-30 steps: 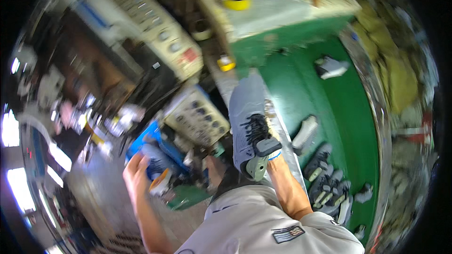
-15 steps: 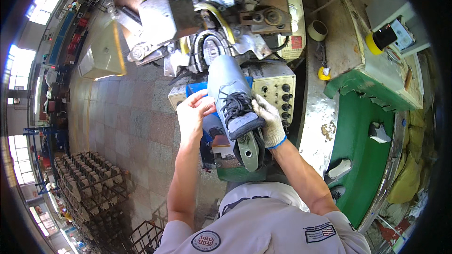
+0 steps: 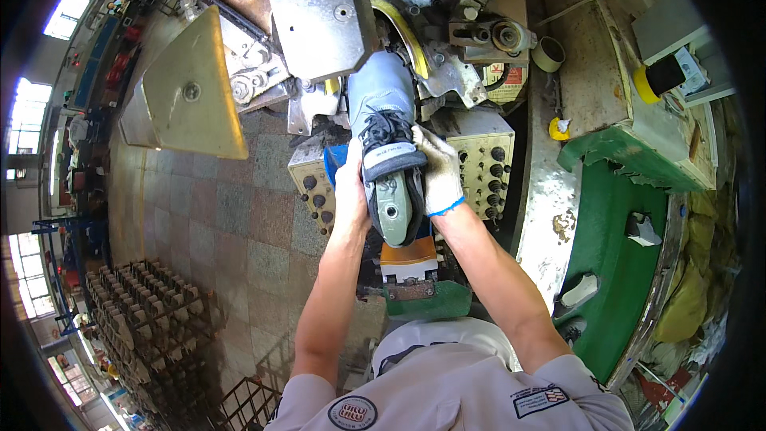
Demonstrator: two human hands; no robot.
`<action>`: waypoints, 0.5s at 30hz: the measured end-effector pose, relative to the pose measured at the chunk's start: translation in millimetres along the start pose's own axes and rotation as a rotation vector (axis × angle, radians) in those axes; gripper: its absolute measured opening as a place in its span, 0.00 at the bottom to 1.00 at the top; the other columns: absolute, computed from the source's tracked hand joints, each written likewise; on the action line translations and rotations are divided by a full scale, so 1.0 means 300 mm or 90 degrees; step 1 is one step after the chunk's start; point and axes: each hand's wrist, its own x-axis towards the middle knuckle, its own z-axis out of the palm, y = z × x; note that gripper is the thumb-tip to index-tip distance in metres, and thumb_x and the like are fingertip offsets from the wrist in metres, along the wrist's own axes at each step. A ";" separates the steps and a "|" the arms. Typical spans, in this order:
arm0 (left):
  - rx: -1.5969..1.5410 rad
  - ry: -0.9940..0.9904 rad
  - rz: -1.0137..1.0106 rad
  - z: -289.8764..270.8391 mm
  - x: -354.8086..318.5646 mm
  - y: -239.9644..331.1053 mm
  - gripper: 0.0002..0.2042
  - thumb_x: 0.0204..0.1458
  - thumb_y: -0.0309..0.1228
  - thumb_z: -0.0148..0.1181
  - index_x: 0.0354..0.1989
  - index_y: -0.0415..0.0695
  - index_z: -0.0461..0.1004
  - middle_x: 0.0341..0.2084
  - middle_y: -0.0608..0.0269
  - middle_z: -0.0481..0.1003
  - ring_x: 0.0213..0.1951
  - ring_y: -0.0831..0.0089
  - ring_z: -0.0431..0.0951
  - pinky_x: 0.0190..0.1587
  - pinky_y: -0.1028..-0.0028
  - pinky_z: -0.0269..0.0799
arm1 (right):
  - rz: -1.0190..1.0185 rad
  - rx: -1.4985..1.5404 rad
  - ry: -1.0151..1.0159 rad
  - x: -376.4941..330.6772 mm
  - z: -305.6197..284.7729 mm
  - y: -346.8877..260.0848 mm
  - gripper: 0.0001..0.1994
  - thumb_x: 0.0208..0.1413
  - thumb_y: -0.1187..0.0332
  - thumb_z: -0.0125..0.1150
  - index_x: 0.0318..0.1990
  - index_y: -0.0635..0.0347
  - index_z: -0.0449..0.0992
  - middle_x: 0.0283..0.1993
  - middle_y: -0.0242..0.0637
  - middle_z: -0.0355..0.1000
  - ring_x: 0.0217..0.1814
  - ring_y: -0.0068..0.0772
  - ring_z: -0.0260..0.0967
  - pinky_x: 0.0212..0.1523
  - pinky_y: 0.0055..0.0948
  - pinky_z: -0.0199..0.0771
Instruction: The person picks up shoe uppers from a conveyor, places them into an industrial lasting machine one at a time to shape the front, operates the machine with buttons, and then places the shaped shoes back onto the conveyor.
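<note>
A grey shoe upper [image 3: 383, 94] with black laces sits on a green last [image 3: 395, 227], its toe pushed in under the metal plate [image 3: 315, 20] of a machine. My bare left hand [image 3: 351, 183] is wrapped round the left side of the heel end, its fingertips partly hidden by the shoe. On the other side, my right hand [image 3: 439, 172] in a white knitted glove grips the shoe by the collar. The very tip of the toe is hidden under the plate, beside a curved yellow-edged band [image 3: 399, 32].
Control boxes with black knobs [image 3: 483, 164] flank the shoe below the machine head. A beige lamp-like hood [image 3: 191, 92] juts out at the left. To the right runs a green conveyor [image 3: 610, 271] with shoes on it. A rack of lasts [image 3: 148, 311] stands lower left.
The shoe has moved forward into the machine and straightened. My left hand, loosely beside the shoe before, now holds its side. The right hand has gone forward with it.
</note>
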 end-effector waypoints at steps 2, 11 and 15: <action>0.048 -0.064 0.017 -0.009 0.013 0.015 0.21 0.68 0.46 0.47 0.53 0.40 0.74 0.42 0.58 0.79 0.41 0.70 0.81 0.48 0.68 0.77 | -0.027 -0.020 -0.007 0.000 0.015 -0.001 0.19 0.63 0.63 0.62 0.55 0.69 0.76 0.46 0.36 0.77 0.46 0.25 0.73 0.50 0.25 0.73; 0.058 -0.001 0.024 -0.004 0.049 -0.041 0.23 0.69 0.47 0.45 0.47 0.37 0.78 0.38 0.65 0.79 0.38 0.77 0.77 0.44 0.74 0.73 | -0.039 -0.107 0.025 0.021 -0.054 0.019 0.17 0.62 0.62 0.65 0.48 0.68 0.80 0.41 0.32 0.77 0.41 0.20 0.71 0.45 0.23 0.72; 0.111 -0.009 0.127 -0.027 0.058 -0.095 0.23 0.70 0.45 0.42 0.48 0.36 0.78 0.41 0.64 0.79 0.40 0.76 0.77 0.48 0.73 0.72 | 0.002 -0.124 0.049 0.021 -0.048 0.012 0.15 0.63 0.59 0.64 0.38 0.65 0.83 0.35 0.26 0.76 0.34 0.15 0.67 0.38 0.21 0.67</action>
